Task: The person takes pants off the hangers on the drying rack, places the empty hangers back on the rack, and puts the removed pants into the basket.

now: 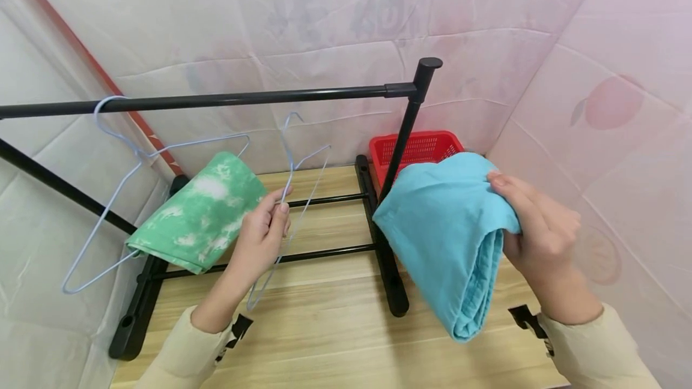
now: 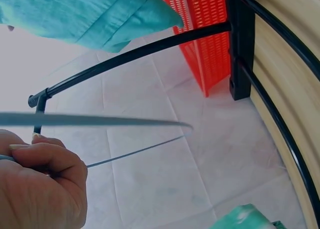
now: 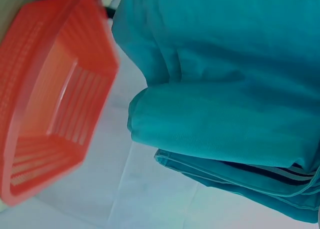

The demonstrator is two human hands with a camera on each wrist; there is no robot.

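My left hand (image 1: 262,233) pinches a light-blue wire hanger (image 1: 292,165) by its wire, with the hook pointing up in front of the rack. In the left wrist view the hanger's wire (image 2: 100,120) runs past the thumb and fingers. On the right, my right hand (image 1: 543,230) grips a folded turquoise cloth item (image 1: 449,221) at its upper right edge, thumb on top. The folded layers (image 3: 225,119) fill much of the right wrist view, where that hand is hidden. Over the bar of another light-blue hanger (image 1: 142,155) hangs a green-and-white tie-dye cloth (image 1: 202,215).
A black rack stands on the wood-grain table (image 1: 335,335). Its top rod (image 1: 259,97) carries the hanger with the green cloth. Behind the rack's right post (image 1: 408,119) sits a red perforated basket (image 1: 446,135). Pale printed sheets (image 1: 324,29) enclose the back and sides.
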